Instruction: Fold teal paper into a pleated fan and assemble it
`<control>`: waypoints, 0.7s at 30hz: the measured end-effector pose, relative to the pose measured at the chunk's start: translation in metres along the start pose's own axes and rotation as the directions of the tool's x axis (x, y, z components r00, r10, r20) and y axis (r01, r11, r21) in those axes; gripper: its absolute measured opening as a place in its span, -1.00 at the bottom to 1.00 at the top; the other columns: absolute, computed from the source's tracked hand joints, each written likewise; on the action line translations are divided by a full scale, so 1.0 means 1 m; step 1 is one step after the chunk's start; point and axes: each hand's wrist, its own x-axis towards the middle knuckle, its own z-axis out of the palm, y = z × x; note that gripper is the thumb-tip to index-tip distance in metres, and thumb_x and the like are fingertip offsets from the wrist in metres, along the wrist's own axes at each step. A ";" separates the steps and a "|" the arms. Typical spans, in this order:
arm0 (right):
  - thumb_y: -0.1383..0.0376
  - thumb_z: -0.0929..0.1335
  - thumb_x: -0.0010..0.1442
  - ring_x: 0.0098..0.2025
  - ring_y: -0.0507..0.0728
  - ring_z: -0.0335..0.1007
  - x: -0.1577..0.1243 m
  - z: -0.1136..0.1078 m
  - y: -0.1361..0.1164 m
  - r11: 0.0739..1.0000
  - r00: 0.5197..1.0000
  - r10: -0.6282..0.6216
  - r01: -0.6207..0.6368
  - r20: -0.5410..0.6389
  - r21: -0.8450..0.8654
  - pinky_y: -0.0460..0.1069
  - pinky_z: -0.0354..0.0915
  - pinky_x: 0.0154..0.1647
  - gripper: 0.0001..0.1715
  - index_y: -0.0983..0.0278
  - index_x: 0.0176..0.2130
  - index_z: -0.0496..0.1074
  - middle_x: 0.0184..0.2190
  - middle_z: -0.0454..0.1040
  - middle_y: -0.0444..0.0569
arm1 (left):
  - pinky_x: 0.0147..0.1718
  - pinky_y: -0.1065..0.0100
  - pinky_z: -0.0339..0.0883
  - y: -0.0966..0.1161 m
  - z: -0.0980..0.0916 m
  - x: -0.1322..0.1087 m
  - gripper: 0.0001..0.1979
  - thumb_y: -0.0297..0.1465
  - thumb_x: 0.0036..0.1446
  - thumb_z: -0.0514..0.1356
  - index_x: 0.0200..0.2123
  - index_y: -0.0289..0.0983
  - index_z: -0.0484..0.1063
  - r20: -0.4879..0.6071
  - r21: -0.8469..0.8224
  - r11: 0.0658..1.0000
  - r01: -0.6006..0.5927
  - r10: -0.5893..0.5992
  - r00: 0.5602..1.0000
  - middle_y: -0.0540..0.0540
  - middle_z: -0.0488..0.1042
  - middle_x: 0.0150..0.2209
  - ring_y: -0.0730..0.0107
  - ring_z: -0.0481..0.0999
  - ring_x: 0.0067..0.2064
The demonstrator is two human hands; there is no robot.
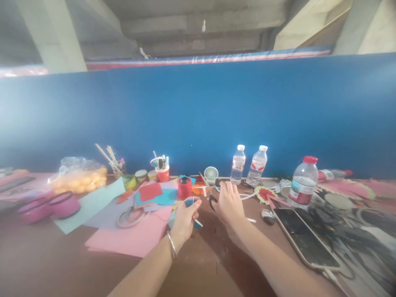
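Note:
My left hand [183, 222], a bangle at its wrist, pinches a small blue pleated paper piece [189, 201] between thumb and fingers. A short white strip shows just below those fingers. To its right, my right hand [229, 202] curls over what look like black-handled scissors [213, 202]; one dark loop shows beside the thumb, and the blades are hidden. Behind my left hand stands a red roll [185, 188], with an orange pleated paper piece [198, 189] close to it.
Coloured paper sheets [130, 239] and purple tape rolls [64, 205] lie left. Water bottles [238, 165], a small fan [211, 175] and a red cup [162, 174] stand along the blue partition [198, 111]. At right are a phone [305, 235], a large bottle [303, 183] and cables.

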 end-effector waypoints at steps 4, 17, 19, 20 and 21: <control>0.25 0.29 -0.10 -0.17 0.25 0.07 -0.004 0.002 -0.016 0.998 0.999 -0.048 0.048 0.012 0.046 0.07 0.05 -0.19 -0.48 0.37 -0.11 0.16 -0.25 0.20 0.10 | -0.68 0.54 -0.14 -0.006 -0.002 0.002 -0.77 -0.33 -0.17 0.22 -0.55 -0.33 0.22 -0.039 0.001 1.000 0.027 -0.027 0.999 0.16 -0.04 -0.66 0.70 -0.05 -0.65; 0.32 0.26 -0.07 -0.23 0.23 0.07 -0.005 0.022 0.039 0.979 0.993 0.117 -0.110 0.033 -0.173 0.07 0.02 -0.19 -0.73 0.36 -0.29 0.22 -0.33 0.20 0.09 | -0.67 0.51 -0.16 0.021 -0.007 0.000 -0.79 -0.33 -0.16 0.14 -0.64 -0.30 0.16 0.093 0.268 0.962 0.045 -0.072 0.993 0.15 -0.02 -0.70 0.67 -0.07 -0.67; 0.31 0.27 -0.09 -0.23 0.23 0.08 -0.005 0.026 0.052 0.970 0.985 0.168 -0.159 0.033 -0.185 0.07 0.01 -0.18 -0.70 0.38 -0.28 0.22 -0.32 0.21 0.10 | -0.66 0.48 -0.13 0.024 -0.012 0.002 -0.77 -0.29 -0.22 0.16 -0.67 -0.30 0.20 0.084 0.528 0.849 0.026 -0.083 0.993 0.13 0.05 -0.72 0.63 0.01 -0.67; 0.31 0.27 -0.10 -0.23 0.23 0.09 -0.005 0.027 0.056 0.966 0.982 0.186 -0.176 0.035 -0.192 0.07 0.01 -0.18 -0.68 0.38 -0.27 0.22 -0.31 0.21 0.11 | -0.64 0.47 -0.11 0.024 -0.014 0.003 -0.76 -0.27 -0.25 0.17 -0.69 -0.30 0.21 0.078 0.647 0.763 0.009 -0.078 0.994 0.11 0.09 -0.73 0.60 0.06 -0.66; 0.31 0.28 -0.10 -0.22 0.23 0.09 -0.005 0.028 0.060 0.963 0.980 0.197 -0.186 0.037 -0.196 0.07 0.00 -0.17 -0.67 0.38 -0.27 0.22 -0.30 0.22 0.11 | -0.63 0.46 -0.09 0.023 -0.017 0.004 -0.76 -0.26 -0.28 0.18 -0.72 -0.29 0.23 0.072 0.745 0.667 -0.006 -0.072 0.995 0.10 0.12 -0.74 0.56 0.10 -0.64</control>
